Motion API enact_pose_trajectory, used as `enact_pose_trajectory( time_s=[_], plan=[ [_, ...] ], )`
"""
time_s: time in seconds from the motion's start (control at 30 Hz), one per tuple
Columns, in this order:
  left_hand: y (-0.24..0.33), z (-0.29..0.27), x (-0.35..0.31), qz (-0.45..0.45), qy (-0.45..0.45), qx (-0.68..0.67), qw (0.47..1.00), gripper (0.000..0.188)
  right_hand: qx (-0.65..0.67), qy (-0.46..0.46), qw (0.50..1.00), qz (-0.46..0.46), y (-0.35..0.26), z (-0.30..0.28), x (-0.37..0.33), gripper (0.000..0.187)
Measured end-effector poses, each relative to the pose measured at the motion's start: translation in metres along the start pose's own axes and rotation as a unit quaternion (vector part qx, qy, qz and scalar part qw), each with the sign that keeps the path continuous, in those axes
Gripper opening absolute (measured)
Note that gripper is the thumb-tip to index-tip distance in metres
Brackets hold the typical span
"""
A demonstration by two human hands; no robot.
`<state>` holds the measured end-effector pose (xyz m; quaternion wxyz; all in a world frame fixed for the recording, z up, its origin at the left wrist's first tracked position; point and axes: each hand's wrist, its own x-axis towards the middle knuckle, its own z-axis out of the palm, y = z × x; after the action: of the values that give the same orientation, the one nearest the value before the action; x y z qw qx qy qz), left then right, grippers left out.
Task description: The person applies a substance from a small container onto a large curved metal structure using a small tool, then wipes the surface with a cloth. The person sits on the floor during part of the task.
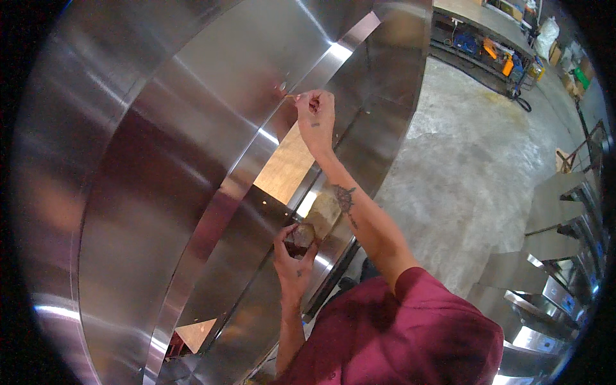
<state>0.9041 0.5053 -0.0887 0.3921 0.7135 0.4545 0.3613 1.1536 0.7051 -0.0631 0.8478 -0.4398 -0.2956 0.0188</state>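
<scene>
My right hand (pixel 316 112) is closed in a pinch on a thin yellowish stick (pixel 290 96). The stick's tip points left at a large stainless steel panel (pixel 212 83), beside its narrow folded edge; whether it touches the metal I cannot tell. A pale spot, perhaps a reflection, shows on the steel close to the tip. Lower and nearer to me, my left hand (pixel 294 256) is wrapped around a small dark brown container (pixel 299 239) with a rounded top. Its contents are too dim to make out.
Light plywood (pixel 285 167) shows through an opening in the steelwork, with a smaller wooden piece (pixel 197 335) at lower left. Concrete floor (pixel 449 147) lies to the right. A workbench (pixel 484 19) with orange and blue tools below stands far right; bent steel parts (pixel 520 276) are near right.
</scene>
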Motion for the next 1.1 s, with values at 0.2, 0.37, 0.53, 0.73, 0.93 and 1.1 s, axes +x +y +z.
enact_pose_trajectory(
  time_s=[0.2,0.37,0.53,0.73,0.93,1.1],
  plan=[
    [-0.011,0.011,0.003,-0.01,-0.003,0.011,1.0,0.062,0.053,0.014,0.997,0.057,0.0,-0.004,0.0,0.013],
    [-0.006,0.046,0.026,-0.048,0.024,-0.036,0.998,0.064,0.125,0.05,0.984,0.116,0.018,-0.039,0.033,0.011],
    [0.015,0.111,0.071,-0.07,0.031,0.023,0.997,0.065,0.085,0.076,0.99,0.086,0.064,-0.083,0.14,0.017],
    [0.039,0.173,0.111,-0.097,0.019,0.006,0.995,0.068,0.023,0.124,0.991,0.034,0.128,-0.096,0.274,0.018],
    [0.068,0.204,0.136,-0.115,0.037,0.02,0.992,0.066,0.069,0.143,0.987,-0.012,0.171,-0.093,0.355,0.022],
    [0.08,0.216,0.154,-0.107,0.05,0.05,0.992,0.064,-0.041,0.16,0.985,-0.056,0.186,-0.093,0.369,0.02]
  ],
)
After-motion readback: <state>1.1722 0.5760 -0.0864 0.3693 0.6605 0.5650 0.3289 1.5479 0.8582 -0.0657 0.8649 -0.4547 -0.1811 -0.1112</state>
